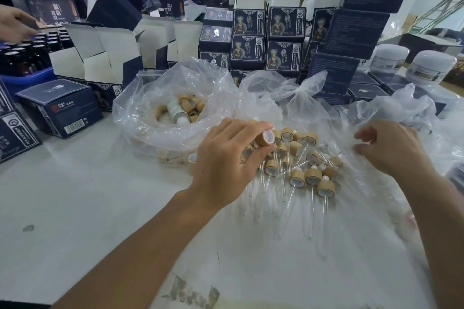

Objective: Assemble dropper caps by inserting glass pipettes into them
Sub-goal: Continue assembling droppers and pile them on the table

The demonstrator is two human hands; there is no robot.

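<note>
Your left hand point(226, 155) pinches bamboo cap point(266, 138) between thumb and fingers, open white mouth facing up and right, toward your other hand. Right hand point(391, 148) well apart to right, fingers loosely curled at clear bag point(411, 118); whether it grips film or pipette, cannot tell. Finished droppers point(311, 178) heaped on bench point(75, 208) between hands, glass stems pointing toward you. Likely next: bring loose pipette in from right, long axis lined with cap mouth. Left hand nearer cap pile.
</note>
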